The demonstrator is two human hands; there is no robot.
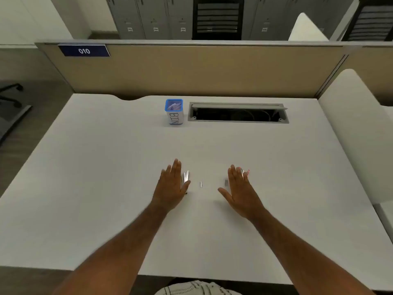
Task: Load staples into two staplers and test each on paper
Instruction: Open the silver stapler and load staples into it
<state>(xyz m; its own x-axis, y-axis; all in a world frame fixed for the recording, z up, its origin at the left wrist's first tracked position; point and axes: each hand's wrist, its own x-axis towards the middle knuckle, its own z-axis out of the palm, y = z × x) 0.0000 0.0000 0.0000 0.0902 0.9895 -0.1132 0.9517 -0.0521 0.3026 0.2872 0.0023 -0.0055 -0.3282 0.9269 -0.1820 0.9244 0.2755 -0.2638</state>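
My left hand (pixel 172 184) hovers flat over the white desk (pixel 106 167), fingers extended, holding nothing. Just to its right, partly hidden by it, lies a silver stapler (pixel 187 177). My right hand (pixel 240 188) is also flat and open. A stapler with red parts (pixel 245 172) peeks out past its fingertips, mostly hidden. Between the hands lie two small staple strips, one (pixel 201 184) in the middle and one (pixel 226 182) beside my right hand. I see no sheet of paper on the desk.
A blue-rimmed cup labelled BIN (pixel 174 111) with crumpled paper inside stands at the back centre. Beside it is an open cable tray (pixel 238 113) sunk into the desk. A beige partition (pixel 191 69) closes the far edge.
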